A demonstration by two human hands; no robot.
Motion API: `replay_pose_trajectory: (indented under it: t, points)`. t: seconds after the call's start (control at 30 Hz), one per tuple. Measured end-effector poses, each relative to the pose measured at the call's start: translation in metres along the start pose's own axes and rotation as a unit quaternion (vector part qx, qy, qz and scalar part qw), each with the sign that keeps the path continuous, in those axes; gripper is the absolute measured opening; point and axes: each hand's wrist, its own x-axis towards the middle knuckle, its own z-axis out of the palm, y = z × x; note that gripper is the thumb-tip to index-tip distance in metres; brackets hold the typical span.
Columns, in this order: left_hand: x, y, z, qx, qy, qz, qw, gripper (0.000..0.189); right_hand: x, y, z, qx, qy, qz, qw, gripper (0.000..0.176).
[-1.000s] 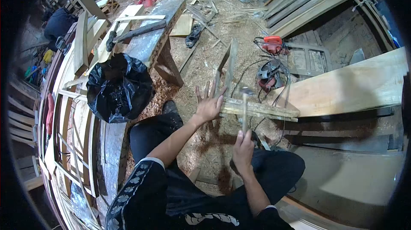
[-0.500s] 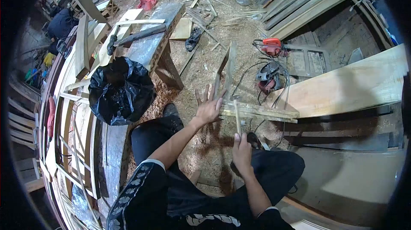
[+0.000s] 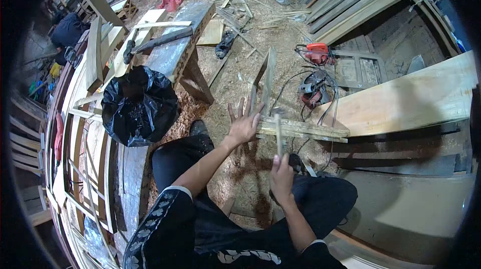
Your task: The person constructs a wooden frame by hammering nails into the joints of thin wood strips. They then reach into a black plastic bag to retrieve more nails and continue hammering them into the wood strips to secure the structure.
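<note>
The hammer [image 3: 279,141] is grasped in the clenched right hand [image 3: 282,176], while stacked wooden strips [image 3: 313,131], whose joining cannot be judged, are touched at three o'clock by the left hand [image 3: 243,128], fingers splayed, and indistinct bits are held in the black bag [image 3: 158,113] at nine.

My count: 1 held hammer [image 3: 279,136], 1 black bag [image 3: 140,113], 1 red stool [image 3: 171,2], 2 power tools [image 3: 317,54] on my right, 1 other person [image 3: 69,30].
</note>
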Motion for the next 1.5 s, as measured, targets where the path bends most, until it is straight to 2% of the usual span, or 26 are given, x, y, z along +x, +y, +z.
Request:
replay_pose_trajectory:
  t: [0.1,0.17,0.23,0.27,0.3,0.33,0.47,0.53,0.67,0.73,0.77,0.83,0.97,1.03,1.07,1.1,1.17,1.27,1.37,1.43,1.47,1.5]
  points:
    - [0.002,0.0,-0.003,-0.006,-0.01,-0.015,1.0,0.051,0.001,0.001,-0.001,-0.002,-0.039,0.03,0.999,0.04]
    - [0.004,-0.002,-0.002,-0.006,0.001,-0.006,1.0,0.052,0.002,-0.002,-0.005,0.017,-0.033,0.06,0.998,0.042]
    - [-0.002,0.001,-0.002,-0.006,0.0,0.011,1.0,0.052,-0.001,0.003,-0.001,0.031,0.047,0.01,0.998,0.046]
    - [0.0,0.003,-0.004,-0.019,-0.013,0.003,1.0,0.053,0.0,0.008,0.002,0.033,0.05,0.012,0.998,0.046]
    - [0.001,0.003,-0.005,-0.032,-0.026,-0.005,0.999,0.053,0.0,0.014,0.005,0.011,-0.003,0.032,0.999,0.048]
    - [0.0,0.0,-0.002,-0.022,0.002,0.008,1.0,0.053,0.002,0.017,0.009,-0.012,-0.056,0.049,0.997,0.049]
    - [-0.002,0.003,-0.006,-0.054,-0.013,-0.015,0.998,0.053,0.003,0.022,0.015,-0.048,-0.072,0.055,0.995,0.05]
    - [0.001,0.005,-0.014,-0.083,-0.07,-0.049,0.993,0.053,0.002,0.019,0.016,-0.042,-0.069,0.054,0.995,0.049]
    - [-0.001,0.002,-0.006,-0.072,-0.017,-0.035,0.997,0.054,0.0,0.016,0.018,-0.05,-0.082,0.054,0.994,0.048]
    - [-0.002,0.004,-0.011,-0.162,-0.023,-0.054,0.985,0.053,0.0,0.017,0.021,-0.081,-0.065,0.024,0.994,0.048]
    - [-0.002,0.002,-0.008,-0.161,-0.022,-0.053,0.985,0.053,0.0,0.018,0.022,-0.08,-0.065,0.023,0.994,0.048]
    - [-0.002,-0.002,-0.003,-0.307,0.01,-0.052,0.95,0.051,-0.002,0.019,0.025,-0.1,-0.065,0.016,0.993,0.046]
    - [-0.011,0.003,-0.016,-0.277,0.047,-0.092,0.955,0.049,0.001,0.011,0.025,-0.087,-0.085,0.009,0.993,0.045]
    - [-0.022,0.009,-0.021,-0.224,0.083,-0.038,0.97,0.051,-0.001,0.01,0.028,-0.098,-0.047,0.013,0.994,0.044]
    - [-0.032,0.008,-0.008,-0.079,0.087,-0.018,0.993,0.057,-0.001,0.009,0.029,-0.094,-0.047,0.011,0.994,0.044]
    - [-0.039,0.014,-0.007,-0.076,0.088,-0.019,0.993,0.057,0.0,0.009,0.03,-0.089,-0.047,0.005,0.995,0.044]
    - [-0.048,0.02,-0.004,-0.092,0.058,-0.068,0.992,0.061,0.0,0.007,0.03,-0.083,-0.048,-0.001,0.995,0.043]
    - [-0.048,0.022,-0.006,-0.09,0.037,-0.075,0.992,0.064,0.0,0.002,0.02,-0.103,-0.052,-0.017,0.993,0.043]
    - [-0.049,0.02,-0.004,-0.102,0.045,-0.071,0.991,0.062,0.013,0.0,0.007,-0.054,-0.043,-0.018,0.997,0.044]
    - [-0.047,0.017,0.001,-0.109,0.061,-0.061,0.99,0.06,0.03,0.003,0.0,-0.034,0.018,-0.013,0.999,0.046]
    - [-0.047,0.013,0.004,-0.179,0.068,-0.07,0.979,0.056,0.043,0.013,0.0,-0.027,0.054,-0.042,0.997,0.048]
    - [-0.047,0.01,0.006,-0.247,0.075,-0.078,0.963,0.053,0.051,-0.005,-0.019,-0.024,0.017,-0.023,0.999,0.046]
